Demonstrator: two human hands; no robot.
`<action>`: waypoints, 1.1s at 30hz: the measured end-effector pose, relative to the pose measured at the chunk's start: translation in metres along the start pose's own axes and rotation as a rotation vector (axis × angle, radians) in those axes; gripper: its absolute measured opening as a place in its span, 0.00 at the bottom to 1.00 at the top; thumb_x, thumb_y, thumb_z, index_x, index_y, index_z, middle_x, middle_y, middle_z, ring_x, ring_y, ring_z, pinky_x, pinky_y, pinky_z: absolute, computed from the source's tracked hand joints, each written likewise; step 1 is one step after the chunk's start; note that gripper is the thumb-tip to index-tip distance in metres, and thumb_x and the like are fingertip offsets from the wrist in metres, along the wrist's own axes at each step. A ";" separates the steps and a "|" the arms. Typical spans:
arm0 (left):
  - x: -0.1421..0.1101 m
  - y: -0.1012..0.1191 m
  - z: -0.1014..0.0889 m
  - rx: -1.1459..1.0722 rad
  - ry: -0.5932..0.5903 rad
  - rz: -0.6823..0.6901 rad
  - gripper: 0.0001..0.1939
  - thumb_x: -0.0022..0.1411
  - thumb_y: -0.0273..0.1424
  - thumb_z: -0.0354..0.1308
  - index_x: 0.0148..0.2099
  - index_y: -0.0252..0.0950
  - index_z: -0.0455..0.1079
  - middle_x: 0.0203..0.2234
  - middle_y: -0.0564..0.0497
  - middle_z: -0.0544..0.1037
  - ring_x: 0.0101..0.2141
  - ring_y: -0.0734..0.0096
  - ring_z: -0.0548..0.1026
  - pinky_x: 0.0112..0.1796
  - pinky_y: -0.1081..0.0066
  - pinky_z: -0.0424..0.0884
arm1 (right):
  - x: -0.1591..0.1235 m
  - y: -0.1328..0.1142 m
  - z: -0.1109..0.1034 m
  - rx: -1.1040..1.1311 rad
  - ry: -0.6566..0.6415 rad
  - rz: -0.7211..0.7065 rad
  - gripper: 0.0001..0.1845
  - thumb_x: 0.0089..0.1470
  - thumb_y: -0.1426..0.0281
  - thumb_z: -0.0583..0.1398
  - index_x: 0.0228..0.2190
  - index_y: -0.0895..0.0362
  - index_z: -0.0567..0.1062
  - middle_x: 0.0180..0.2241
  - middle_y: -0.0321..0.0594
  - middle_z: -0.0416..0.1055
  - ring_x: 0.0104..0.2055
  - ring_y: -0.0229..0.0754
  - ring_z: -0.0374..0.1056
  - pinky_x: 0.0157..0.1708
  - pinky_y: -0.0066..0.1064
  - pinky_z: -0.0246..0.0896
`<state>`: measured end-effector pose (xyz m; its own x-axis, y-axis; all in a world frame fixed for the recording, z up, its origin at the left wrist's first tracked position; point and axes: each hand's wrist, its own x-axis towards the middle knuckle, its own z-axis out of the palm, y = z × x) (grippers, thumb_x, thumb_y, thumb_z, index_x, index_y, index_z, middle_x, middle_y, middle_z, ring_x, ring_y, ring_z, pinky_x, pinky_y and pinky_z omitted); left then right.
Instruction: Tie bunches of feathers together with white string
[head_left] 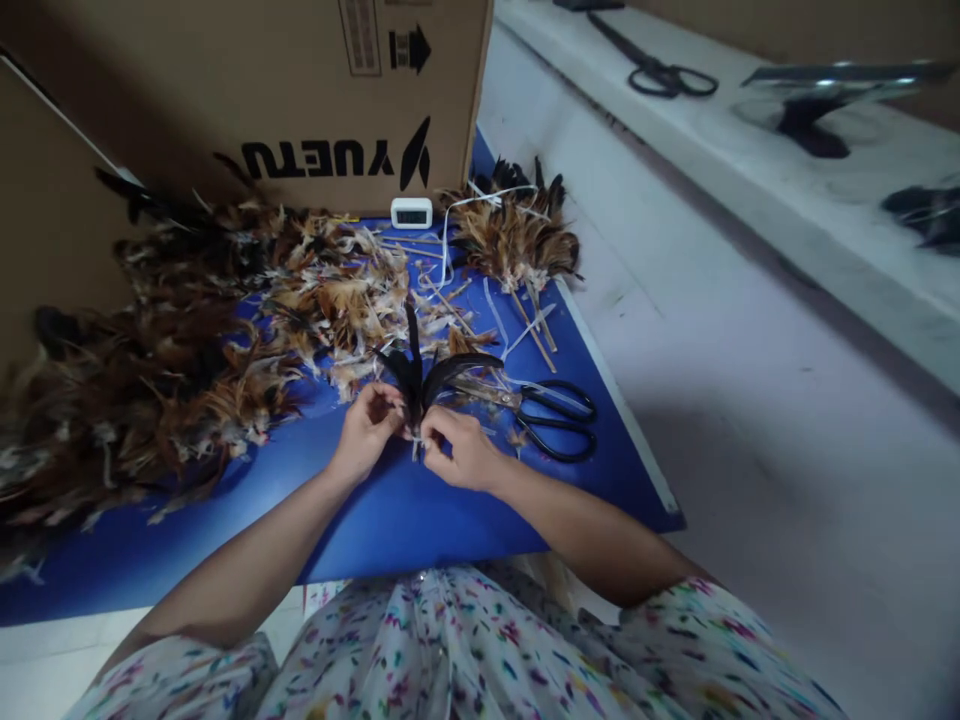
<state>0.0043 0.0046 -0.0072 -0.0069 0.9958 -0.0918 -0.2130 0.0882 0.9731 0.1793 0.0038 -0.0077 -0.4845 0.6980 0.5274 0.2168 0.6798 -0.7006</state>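
A small bunch of dark feathers (411, 375) stands up between my two hands, fanned out at the top. My left hand (369, 428) pinches the bunch from the left, near its base. On the other side my right hand (459, 447) is closed at the base, where a bit of pale strip shows; whether its fingers grip the strip or the stems is hard to see. Black-handled scissors (556, 420) lie just right of my right hand, blades pointing left behind the feathers.
Heaps of brown feathers (337, 300) cover the blue table (390, 530) at left and centre. A bundle of feathers on sticks (517, 235) lies at the back right. Behind stand a small white digital display (411, 213) and a cardboard box (315, 90). More scissors (664, 78) rest on the ledge.
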 end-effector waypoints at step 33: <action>-0.008 0.000 -0.001 0.193 -0.187 -0.022 0.22 0.56 0.50 0.63 0.35 0.36 0.64 0.18 0.56 0.74 0.18 0.73 0.73 0.23 0.72 0.72 | 0.004 0.004 0.001 -0.193 0.113 -0.107 0.03 0.60 0.72 0.56 0.36 0.56 0.71 0.38 0.44 0.70 0.41 0.42 0.68 0.43 0.35 0.68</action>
<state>0.0030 -0.0039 -0.0070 0.1801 0.9795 -0.0897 -0.0204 0.0949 0.9953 0.1774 0.0087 -0.0087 -0.4177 0.6328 0.6520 0.3325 0.7743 -0.5385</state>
